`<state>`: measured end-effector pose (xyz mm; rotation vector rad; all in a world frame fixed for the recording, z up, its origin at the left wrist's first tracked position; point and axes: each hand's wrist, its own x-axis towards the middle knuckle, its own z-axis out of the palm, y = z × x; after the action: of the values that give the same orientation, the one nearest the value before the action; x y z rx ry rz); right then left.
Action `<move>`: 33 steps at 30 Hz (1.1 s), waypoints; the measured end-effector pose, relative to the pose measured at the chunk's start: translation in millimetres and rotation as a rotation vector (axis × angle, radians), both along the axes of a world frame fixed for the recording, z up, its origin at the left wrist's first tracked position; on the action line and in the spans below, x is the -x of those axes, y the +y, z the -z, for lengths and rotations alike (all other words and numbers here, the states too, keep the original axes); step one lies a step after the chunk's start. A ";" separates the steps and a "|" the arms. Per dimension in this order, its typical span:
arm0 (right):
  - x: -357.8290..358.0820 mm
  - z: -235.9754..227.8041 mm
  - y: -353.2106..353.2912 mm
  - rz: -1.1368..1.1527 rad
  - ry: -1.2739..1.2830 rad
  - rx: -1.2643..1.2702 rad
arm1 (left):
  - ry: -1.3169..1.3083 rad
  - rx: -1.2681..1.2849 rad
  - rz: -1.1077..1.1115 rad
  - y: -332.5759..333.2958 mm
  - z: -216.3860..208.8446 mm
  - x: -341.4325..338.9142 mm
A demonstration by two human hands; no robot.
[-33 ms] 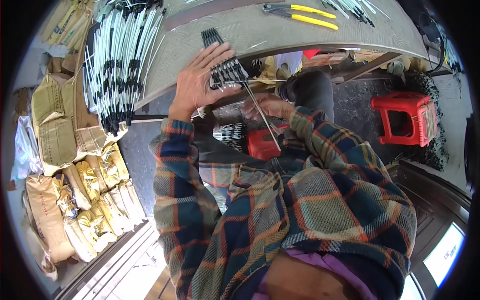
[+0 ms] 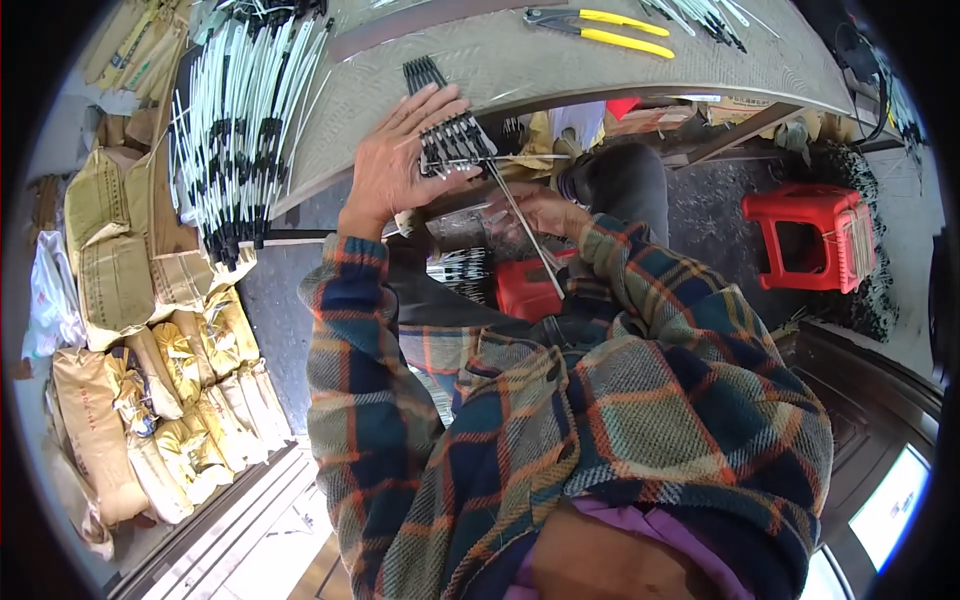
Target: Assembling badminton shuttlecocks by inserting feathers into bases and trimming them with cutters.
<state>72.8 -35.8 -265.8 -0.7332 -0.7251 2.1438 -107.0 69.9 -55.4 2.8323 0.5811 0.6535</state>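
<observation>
“Black bundle (image 2: 455, 145) first: where does it sit?”

“Just short of twelve o'clock in the view, at the near edge of the table (image 2: 350, 100). What seems to be its far end shows past the fingertips, pointing toward eleven. The middle is covered.”

“Covered by what?”

“The left hand (image 2: 408, 155). Its fingers lie close together and almost straight across the bundle, the thumb along the near end, so it has a flat, closed hold with hardly any gap.”

“And the right hand (image 2: 542, 212)?”

“At one o'clock, lower than the left one and blurred. Its fingers point toward ten. Thin rods (image 2: 527, 230) cross in front of it, slanting from the bundle's near corner toward five. I can't tell whether it grips them, or how far open it is.”

“Anything else on the tabletop?”

“Yellow-handled pliers (image 2: 605, 32) up at one o'clock, well apart from both hands. At ten, a thick heap of pale strips (image 2: 240, 90) with black parts.”

“Farther out?”

“A red stool (image 2: 800, 200) between two and three o'clock, on the floor, and wrapped packages (image 2: 95, 430) stacked around eight.”
</observation>
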 end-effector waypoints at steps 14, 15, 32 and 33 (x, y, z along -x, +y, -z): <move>-6.2 -167.5 11.2 0.211 -1.798 -1.140 | -0.030 0.026 -0.008 -5.4 -1.7 2.4; -6.0 -176.6 14.2 0.267 -1.804 -1.273 | -0.028 0.049 -0.002 -5.6 -2.5 5.0; -6.8 -241.2 -0.6 0.367 -1.459 -1.474 | -0.223 0.061 -0.240 -6.2 22.2 -5.3; -6.2 -263.8 -14.9 0.355 -1.505 -1.527 | -0.222 0.060 -0.253 -6.7 19.5 -4.0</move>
<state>79.0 -50.7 -2.0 -1.2098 -2.2276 -0.0419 -103.0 63.2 -74.9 2.6060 0.9083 0.9605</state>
